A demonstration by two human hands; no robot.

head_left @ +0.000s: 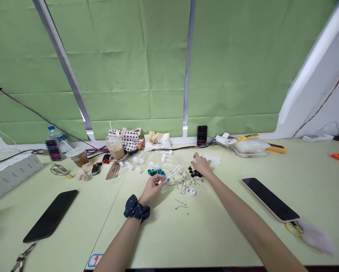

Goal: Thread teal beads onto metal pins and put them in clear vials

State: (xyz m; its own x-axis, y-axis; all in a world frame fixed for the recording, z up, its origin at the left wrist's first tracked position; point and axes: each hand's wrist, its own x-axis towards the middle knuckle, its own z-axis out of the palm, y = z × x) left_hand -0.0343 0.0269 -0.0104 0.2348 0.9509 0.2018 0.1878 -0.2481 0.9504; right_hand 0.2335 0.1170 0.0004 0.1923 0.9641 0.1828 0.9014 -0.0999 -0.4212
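My left hand (pixel 154 186) is closed on a clear tube (pixel 173 172) with a white end in my fingers. The tube slants up to the right, and a small blue piece shows at my fingertips. Farther back, my right hand (pixel 201 164) has its fingers bent down at the near end of a row of white plastic pieces (pixel 216 160). What sits under those fingertips is mostly hidden. Black knobs (pixel 194 172) lie just left of that hand. Between the hands are scattered bent metal wires (pixel 183 183), a white disc with holes (pixel 191 192) and blue-green pieces (pixel 154 172).
Capped clear tubes (pixel 141 158) and white caps (pixel 138 170) lie at back left, near an iced drink cup (pixel 115 148). An upright phone (pixel 202 135) stands at the back. Phones lie at left (pixel 52 215) and right (pixel 270 198). A plastic box (pixel 250 147) sits back right.
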